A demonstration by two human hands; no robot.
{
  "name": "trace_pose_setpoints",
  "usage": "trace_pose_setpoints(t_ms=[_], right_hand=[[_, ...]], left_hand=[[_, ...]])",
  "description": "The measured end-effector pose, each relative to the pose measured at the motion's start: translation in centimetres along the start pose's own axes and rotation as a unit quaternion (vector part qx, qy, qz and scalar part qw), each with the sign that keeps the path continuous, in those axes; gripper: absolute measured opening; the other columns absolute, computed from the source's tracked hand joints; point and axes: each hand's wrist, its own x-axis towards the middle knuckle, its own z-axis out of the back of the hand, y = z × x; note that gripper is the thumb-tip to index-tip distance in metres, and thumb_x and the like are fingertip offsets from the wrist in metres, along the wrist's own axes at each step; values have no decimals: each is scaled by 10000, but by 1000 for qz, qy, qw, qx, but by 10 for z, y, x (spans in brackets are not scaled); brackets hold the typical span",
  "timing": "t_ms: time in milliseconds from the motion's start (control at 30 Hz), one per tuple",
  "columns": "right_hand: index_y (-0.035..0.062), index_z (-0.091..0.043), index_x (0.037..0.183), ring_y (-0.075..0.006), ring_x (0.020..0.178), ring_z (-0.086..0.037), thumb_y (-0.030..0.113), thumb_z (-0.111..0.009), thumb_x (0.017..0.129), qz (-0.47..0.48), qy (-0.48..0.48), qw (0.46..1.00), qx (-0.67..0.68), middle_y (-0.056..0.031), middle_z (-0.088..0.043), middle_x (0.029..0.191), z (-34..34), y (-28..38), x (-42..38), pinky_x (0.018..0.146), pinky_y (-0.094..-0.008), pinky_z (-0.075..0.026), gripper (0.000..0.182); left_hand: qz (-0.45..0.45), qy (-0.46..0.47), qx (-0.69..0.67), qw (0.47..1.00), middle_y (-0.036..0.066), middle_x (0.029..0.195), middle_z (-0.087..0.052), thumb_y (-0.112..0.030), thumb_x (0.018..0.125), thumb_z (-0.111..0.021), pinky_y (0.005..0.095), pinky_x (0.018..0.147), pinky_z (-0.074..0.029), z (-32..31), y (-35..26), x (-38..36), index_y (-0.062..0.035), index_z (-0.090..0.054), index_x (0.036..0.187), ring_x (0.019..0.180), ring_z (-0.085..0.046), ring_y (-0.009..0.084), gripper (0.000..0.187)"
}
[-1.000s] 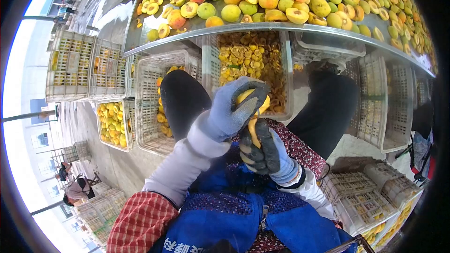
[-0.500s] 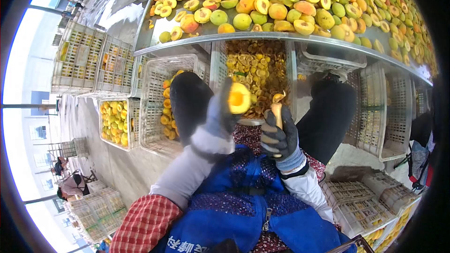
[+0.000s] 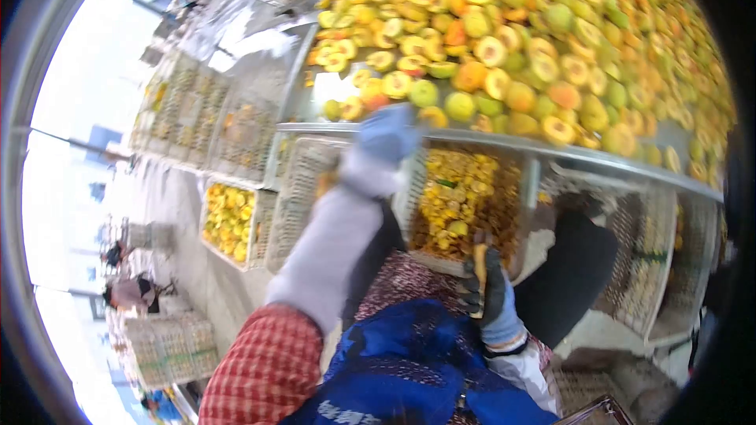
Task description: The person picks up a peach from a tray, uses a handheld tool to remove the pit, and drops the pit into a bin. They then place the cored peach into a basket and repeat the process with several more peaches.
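The dark-coated fingers [image 3: 472, 299] of the right hand [image 3: 498, 301] are clenched round a wooden handle [image 3: 479, 271], which points away from the body; its far end is too blurred to make out. The left hand [image 3: 388, 135], blurred too, reaches forward to the near edge of the metal table [image 3: 321, 88]; I cannot tell whether its fingers are open or closed, or whether they hold anything. Both hands wear gloves. Just beyond the left hand, halved and whole fruit [image 3: 424, 93] in yellow, green and orange lies loose across the table, thickest toward the far side and the right. Beyond the right hand, partly below the table edge, a crate [image 3: 441, 264] holds yellow and brown scraps [image 3: 457, 201]. A pale crate [image 3: 298, 193] sits left of it, partly behind the left arm, and further left a smaller crate [image 3: 255, 230] is full of yellow fruit pieces [image 3: 228, 220]. Crates [image 3: 642, 267] stand right of the right knee [image 3: 587, 256].
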Motion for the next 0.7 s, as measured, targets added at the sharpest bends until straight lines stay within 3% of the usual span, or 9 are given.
trace_pose_setpoints(t_ms=[33, 67, 167, 267, 400, 533, 600, 667, 700], right_hand=[[126, -512, 858, -73, 378, -334, 519, -460, 867, -29, -59, 997, 40, 40, -417, 544, 5, 2, 4, 313, -209, -265, 396], [130, -515, 863, -69, 370, -324, 523, -461, 866, -4, -120, 992, 35, 41, -410, 539, 4, 3, 2, 315, -202, -254, 396], [135, -519, 858, -70, 392, -337, 517, -481, 858, 13, -8, 996, 91, 45, -398, 547, 28, 11, 17, 329, -200, -252, 384], [133, -520, 860, -73, 398, -342, 505, -478, 865, 24, -45, 994, 97, 44, -407, 560, 26, 18, 17, 334, -201, -260, 374], [117, -513, 867, -88, 394, -382, 482, -440, 892, 76, -65, 994, 52, 27, -419, 554, 10, 22, 9, 332, -215, -301, 373], [82, -516, 926, -101, 397, -435, 437, -406, 919, 193, -81, 961, -180, -3, -480, 561, 7, 15, 15, 340, -216, -328, 372], [31, -509, 1023, -154, 488, -510, 319, -451, 921, 274, -28, 902, -332, -56, -544, 650, 1, 15, 13, 426, -275, -400, 311], [-40, -460, 1129, -264, 635, -563, 190, -486, 898, 506, -54, 619, -599, -153, -581, 784, -17, 18, 0, 570, -363, -443, 327], [-87, -404, 1191, -358, 748, -554, 123, -496, 874, 456, -57, 626, -631, -227, -569, 874, -30, 22, -12, 676, -415, -430, 392]], left_hand=[[-61, 92, 95, 989, 125, 873, -617, -340, 796, -565, 406, 666, -473, -13, 0, 14, -102, -609, 945, 766, -595, 305, 284], [195, 246, 71, 947, 119, 887, -632, -314, 793, -578, 385, 674, -486, -18, -23, 52, -97, -611, 949, 791, -611, 298, 269], [208, 384, 24, 899, 194, 1044, -604, -292, 767, -626, 352, 809, -476, -53, -2, 79, -1, -570, 1044, 975, -593, 291, 405], [282, 359, -47, 889, 203, 1043, -598, -303, 757, -635, 363, 822, -463, -36, -6, 86, 9, -559, 1046, 975, -584, 318, 432], [229, 83, -228, 943, 162, 905, -620, -328, 753, -659, 352, 684, -486, -52, -8, 47, 11, -518, 1050, 804, -619, 248, 473], [344, 48, -740, 575, 61, 1014, -558, -138, 877, -542, 227, 757, -425, -16, -75, -18, 18, -496, 1157, 907, -526, 115, 324], [289, 106, -735, 604, 63, 977, -557, -220, 900, -480, 242, 774, -422, 0, -101, -33, 13, -500, 1130, 881, -527, 117, 328], [315, 101, -776, 537, 64, 963, -557, -227, 898, -477, 245, 763, -427, 7, -118, -48, 12, -515, 1101, 858, -532, 121, 315], [315, 103, -778, 534, 64, 963, -557, -227, 898, -477, 245, 763, -427, 9, -122, -51, 12, -515, 1101, 858, -532, 121, 315]])
